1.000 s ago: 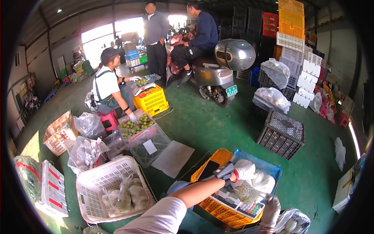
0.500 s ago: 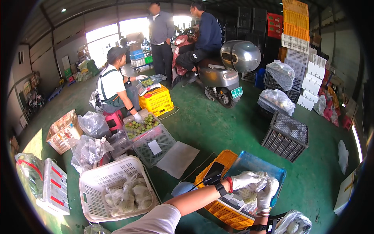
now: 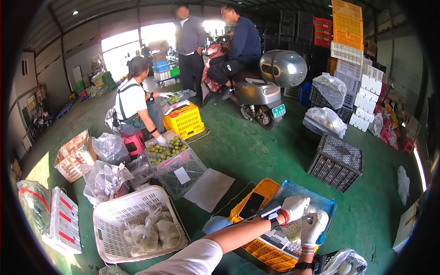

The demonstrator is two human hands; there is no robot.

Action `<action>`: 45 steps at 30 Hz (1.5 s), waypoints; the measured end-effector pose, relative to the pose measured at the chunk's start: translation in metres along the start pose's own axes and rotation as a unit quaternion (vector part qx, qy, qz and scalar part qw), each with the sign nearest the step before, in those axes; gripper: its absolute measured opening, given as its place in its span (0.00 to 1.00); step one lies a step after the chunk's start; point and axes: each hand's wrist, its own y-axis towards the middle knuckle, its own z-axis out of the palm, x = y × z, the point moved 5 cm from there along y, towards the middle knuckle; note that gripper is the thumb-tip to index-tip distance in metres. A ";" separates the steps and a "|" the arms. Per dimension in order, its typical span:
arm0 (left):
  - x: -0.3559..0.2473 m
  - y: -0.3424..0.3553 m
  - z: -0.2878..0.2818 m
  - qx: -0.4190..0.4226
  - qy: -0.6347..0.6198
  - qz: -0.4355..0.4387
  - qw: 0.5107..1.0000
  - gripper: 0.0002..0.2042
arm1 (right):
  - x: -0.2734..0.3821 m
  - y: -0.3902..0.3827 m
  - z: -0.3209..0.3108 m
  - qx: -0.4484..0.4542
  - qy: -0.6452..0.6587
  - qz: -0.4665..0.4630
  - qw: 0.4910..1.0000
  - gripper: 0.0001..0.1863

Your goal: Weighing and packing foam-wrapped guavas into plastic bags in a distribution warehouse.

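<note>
My left hand (image 3: pixel 295 207), in a white glove, has its fingers curled at the top of a clear plastic bag of pale green fruit (image 3: pixel 292 230). Close beside it my right hand (image 3: pixel 315 227), gloved too, is closed in a pinch at the gathered bag neck. The bag rests in a blue tray (image 3: pixel 326 204) on a scale with grey keys (image 3: pixel 278 239). Both stand on a yellow crate (image 3: pixel 262 256). A phone (image 3: pixel 251 205) lies at the crate's far left corner. The bag's lower side is partly hidden by my hands and wrists.
At left, a white crate (image 3: pixel 106 215) holds several bagged fruits (image 3: pixel 153 233). A co-worker (image 3: pixel 133 103) sits by a bin of green fruit (image 3: pixel 167 151) and a second scale. Ahead are a scooter (image 3: pixel 256 91) with its rider and a standing person. A black crate (image 3: pixel 334 162) is right.
My hands have drawn apart slightly, and my left hand has turned, its wrist shifting right. More of the phone shows now. The co-worker has turned their head toward the scale.
</note>
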 end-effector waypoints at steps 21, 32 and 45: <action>0.039 -0.008 0.037 -0.008 -0.202 0.044 0.978 0.05 | 0.040 -0.021 -0.056 0.088 0.410 0.048 0.907 0.14; 0.044 -0.198 -0.237 -0.227 -0.258 -0.088 0.935 0.07 | 0.305 -0.103 -0.052 0.271 0.028 -0.415 0.868 0.12; 0.340 -0.697 -0.245 -0.242 0.143 -0.723 0.631 0.21 | 0.087 -0.081 -0.138 0.167 -0.141 -0.155 0.964 0.06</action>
